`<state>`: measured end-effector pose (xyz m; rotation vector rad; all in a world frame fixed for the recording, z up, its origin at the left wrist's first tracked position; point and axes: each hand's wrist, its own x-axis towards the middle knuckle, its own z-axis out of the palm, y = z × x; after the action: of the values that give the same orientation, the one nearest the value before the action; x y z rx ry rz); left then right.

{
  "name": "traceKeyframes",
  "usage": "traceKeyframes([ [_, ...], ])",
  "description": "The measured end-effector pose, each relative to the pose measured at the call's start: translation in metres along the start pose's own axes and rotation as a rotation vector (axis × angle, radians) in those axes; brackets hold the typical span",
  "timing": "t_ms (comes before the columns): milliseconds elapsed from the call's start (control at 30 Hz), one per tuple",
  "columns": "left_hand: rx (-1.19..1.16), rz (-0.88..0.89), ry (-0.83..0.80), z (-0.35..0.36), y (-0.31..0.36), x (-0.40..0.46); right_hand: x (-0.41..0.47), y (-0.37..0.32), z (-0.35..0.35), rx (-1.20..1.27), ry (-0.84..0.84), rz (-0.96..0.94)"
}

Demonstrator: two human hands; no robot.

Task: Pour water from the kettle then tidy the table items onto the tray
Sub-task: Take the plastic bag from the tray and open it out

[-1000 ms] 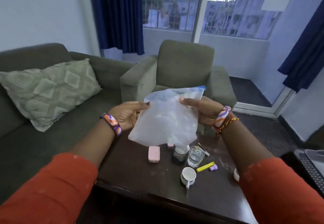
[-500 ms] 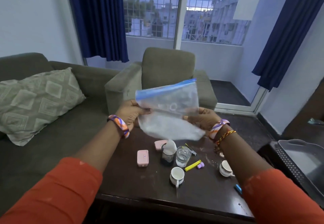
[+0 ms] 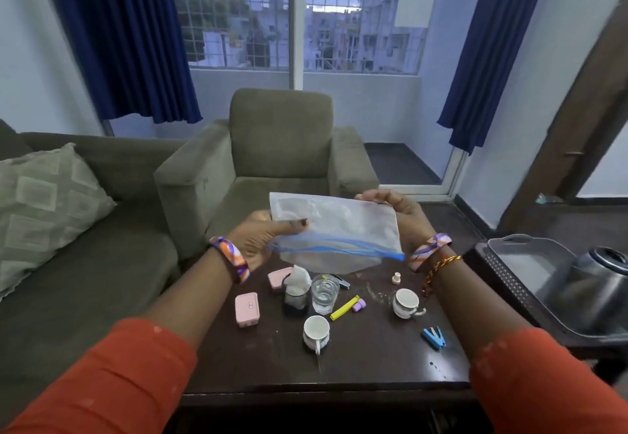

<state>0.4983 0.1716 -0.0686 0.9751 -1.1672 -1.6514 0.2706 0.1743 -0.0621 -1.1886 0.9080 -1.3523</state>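
Observation:
Both hands hold a clear zip bag (image 3: 339, 226) flat above the dark table (image 3: 339, 365), its blue zip edge turned toward me. My left hand (image 3: 261, 240) pinches the bag's left side with the thumb on top. My right hand (image 3: 404, 212) grips the right far corner. Below on the table stand a glass of water (image 3: 324, 292), two white cups (image 3: 316, 330) (image 3: 406, 302), two pink cases (image 3: 247, 308) (image 3: 279, 277), a yellow clip (image 3: 344, 308) and a blue clip (image 3: 434, 337). The steel kettle (image 3: 598, 287) sits on the grey tray (image 3: 520, 257) at the right.
A green armchair (image 3: 278, 148) stands behind the table and a sofa with a patterned cushion (image 3: 44, 209) runs along the left. A dark jar topped with white paper (image 3: 296, 292) stands beside the glass. The tray rests on a dark perforated stand at the table's right.
The bag has been flipped from upright to lying flat, its blue zip edge swinging from the top toward me. The view has shifted right, showing the kettle and tray.

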Motion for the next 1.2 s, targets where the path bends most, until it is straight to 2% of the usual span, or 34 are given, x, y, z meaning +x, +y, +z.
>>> traceKeyframes([
  [67,0.019,0.052,0.119,0.007,-0.007,0.015,-0.001,0.005,-0.016,0.132,0.088,0.147],
  [133,0.052,0.068,0.196,0.015,-0.013,0.028,-0.007,0.013,-0.035,0.235,0.064,0.348],
  [200,0.092,0.075,0.180,0.027,-0.023,0.039,-0.014,0.021,-0.050,0.186,0.021,0.494],
  [267,0.116,0.035,0.112,0.040,-0.034,0.052,-0.019,0.028,-0.060,0.079,0.053,0.510],
  [400,0.137,-0.063,0.104,0.068,-0.063,0.088,-0.016,0.042,-0.097,-0.042,0.312,0.478],
  [533,0.053,-0.278,0.156,0.097,-0.100,0.123,-0.021,0.064,-0.166,-0.046,0.482,0.590],
  [633,0.063,-0.470,0.153,0.116,-0.141,0.145,-0.026,0.101,-0.215,-0.091,0.503,0.713],
  [700,0.283,-0.500,0.255,0.130,-0.175,0.155,-0.032,0.128,-0.233,-0.059,0.494,0.807],
  [767,0.692,-0.349,0.495,0.139,-0.212,0.159,-0.036,0.160,-0.242,-0.085,0.470,0.869],
  [800,0.881,-0.221,0.518,0.143,-0.230,0.157,-0.037,0.178,-0.243,-0.123,0.459,0.885],
  [867,1.173,0.018,0.347,0.146,-0.269,0.150,-0.037,0.219,-0.242,-0.158,0.413,0.930],
  [900,1.272,0.054,0.224,0.146,-0.289,0.149,-0.034,0.239,-0.241,-0.156,0.387,0.963],
  [967,1.430,0.005,0.037,0.140,-0.328,0.149,-0.028,0.275,-0.238,-0.142,0.365,1.001],
  [1033,1.523,-0.103,-0.070,0.132,-0.361,0.155,-0.022,0.306,-0.237,-0.215,0.362,0.963],
  [1133,1.584,-0.277,-0.096,0.121,-0.393,0.166,-0.024,0.335,-0.233,-0.723,0.359,0.836],
  [1200,1.589,-0.401,-0.124,0.118,-0.406,0.170,-0.031,0.341,-0.223,-1.093,0.320,0.585],
])
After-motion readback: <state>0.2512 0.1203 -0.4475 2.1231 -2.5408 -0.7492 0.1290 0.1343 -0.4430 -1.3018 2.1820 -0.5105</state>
